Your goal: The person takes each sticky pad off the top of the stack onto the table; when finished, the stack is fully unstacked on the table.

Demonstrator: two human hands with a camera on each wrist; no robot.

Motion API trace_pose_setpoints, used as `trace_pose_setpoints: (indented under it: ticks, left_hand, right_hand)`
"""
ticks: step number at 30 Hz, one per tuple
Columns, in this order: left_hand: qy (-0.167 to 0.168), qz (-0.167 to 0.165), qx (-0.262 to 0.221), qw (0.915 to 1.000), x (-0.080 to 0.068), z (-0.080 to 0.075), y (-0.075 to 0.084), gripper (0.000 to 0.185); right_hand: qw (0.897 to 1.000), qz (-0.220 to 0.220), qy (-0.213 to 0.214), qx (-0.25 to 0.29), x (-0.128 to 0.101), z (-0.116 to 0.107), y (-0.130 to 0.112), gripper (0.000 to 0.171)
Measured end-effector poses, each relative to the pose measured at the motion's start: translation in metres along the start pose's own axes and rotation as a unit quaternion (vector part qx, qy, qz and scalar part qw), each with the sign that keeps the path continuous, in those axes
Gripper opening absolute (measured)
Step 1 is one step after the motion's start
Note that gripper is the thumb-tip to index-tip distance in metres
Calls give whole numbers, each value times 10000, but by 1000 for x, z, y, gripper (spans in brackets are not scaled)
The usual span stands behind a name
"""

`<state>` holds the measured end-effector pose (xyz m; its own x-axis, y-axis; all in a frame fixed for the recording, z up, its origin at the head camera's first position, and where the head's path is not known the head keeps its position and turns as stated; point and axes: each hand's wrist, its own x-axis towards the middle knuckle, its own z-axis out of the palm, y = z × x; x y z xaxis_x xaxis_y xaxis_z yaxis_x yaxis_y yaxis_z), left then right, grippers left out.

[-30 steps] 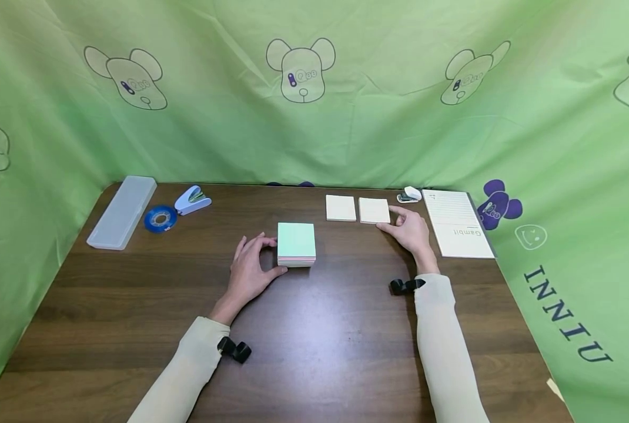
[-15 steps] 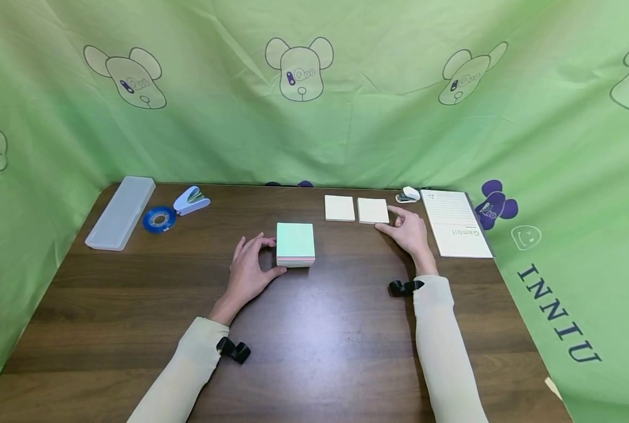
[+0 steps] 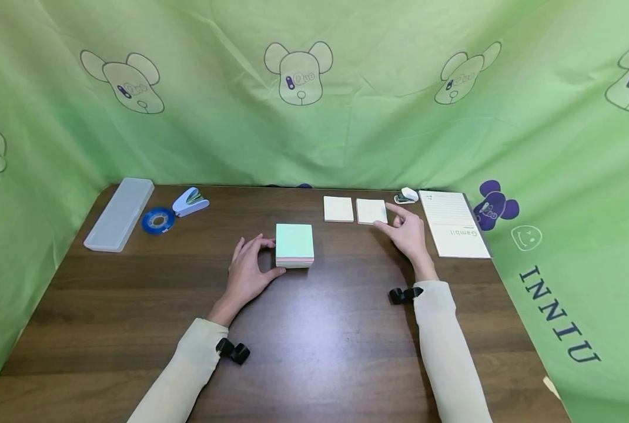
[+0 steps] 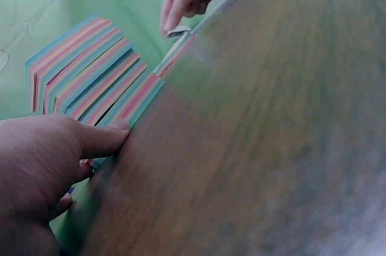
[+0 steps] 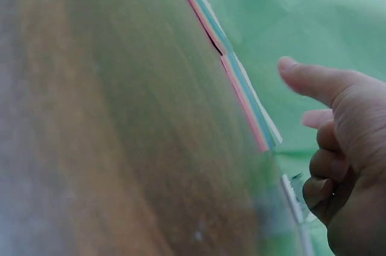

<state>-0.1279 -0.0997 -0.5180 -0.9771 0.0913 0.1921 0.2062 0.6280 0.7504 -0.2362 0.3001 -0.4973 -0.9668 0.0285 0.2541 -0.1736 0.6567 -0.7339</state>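
Head view: left hand (image 3: 248, 271) cups the coloured note block (image 3: 295, 245), fingers curled against its left side, thumb at the near corner. Right hand (image 3: 408, 232) hovers loosely spread just right of the two pale note pads (image 3: 355, 210).

Left wrist: thumb (image 4: 99, 138) presses the block's striped edge (image 4: 90, 84).

Right wrist: forefinger (image 5: 316, 81) extended, other fingers curled, gripping nothing.

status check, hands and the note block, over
Left hand grips note block. Right hand loose at right pad, holds nothing. Nothing in the way.

Head view bright, even, softly shadowed; both wrist views blurred, smeared at edges.
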Motion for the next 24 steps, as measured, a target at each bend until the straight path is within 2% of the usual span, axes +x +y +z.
trace_pose_setpoints:
  ticks: [12, 24]
  left_hand:
    - [-22, 20, 15, 10000, 0, 1, -2, 62]
    - [-49, -22, 6, 10000, 0, 0, 0, 62]
  right_hand:
    - [9986, -499, -46, 146, -4, 4, -37, 53]
    - [9941, -833, -143, 675, -14, 11, -76, 47]
